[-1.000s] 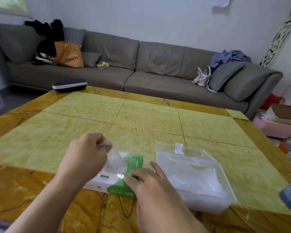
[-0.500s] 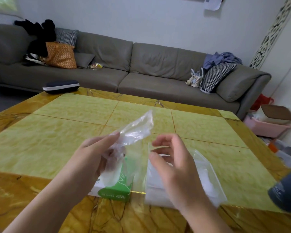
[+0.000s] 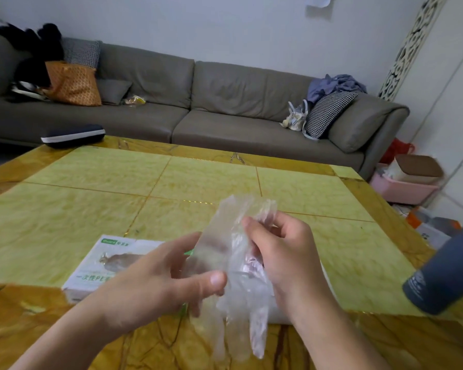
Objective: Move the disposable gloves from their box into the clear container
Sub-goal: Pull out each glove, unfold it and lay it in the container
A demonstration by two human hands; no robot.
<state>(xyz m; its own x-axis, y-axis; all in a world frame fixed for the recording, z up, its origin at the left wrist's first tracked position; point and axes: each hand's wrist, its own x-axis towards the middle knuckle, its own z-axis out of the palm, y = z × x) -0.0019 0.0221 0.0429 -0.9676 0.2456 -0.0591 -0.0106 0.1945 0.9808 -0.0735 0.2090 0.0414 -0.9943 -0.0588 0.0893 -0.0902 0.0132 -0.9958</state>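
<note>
Above the table's near edge: thin clear plastic glove (image 3: pixel 235 268), held by both my hands.
Left hand (image 3: pixel 155 279) pinches its middle; right hand (image 3: pixel 284 252) grips its cuff; white-and-green cardboard glove box (image 3: pixel 110 263) lies beneath, left.

We hold a clear disposable glove (image 3: pixel 226 252) up between both hands above the yellow marble table (image 3: pixel 72 209). Our right hand (image 3: pixel 284 255) pinches its upper part, fingers curled around the crinkled film, while our left hand (image 3: pixel 161 279) grips it lower down between thumb and fingers; the glove's fingers dangle downward. The white and green glove box (image 3: pixel 112 260) lies flat on the table, just behind our left hand. A strip of the clear container (image 3: pixel 278 316) shows under our right wrist. A grey sofa (image 3: pixel 225 102) stands beyond the table.
</note>
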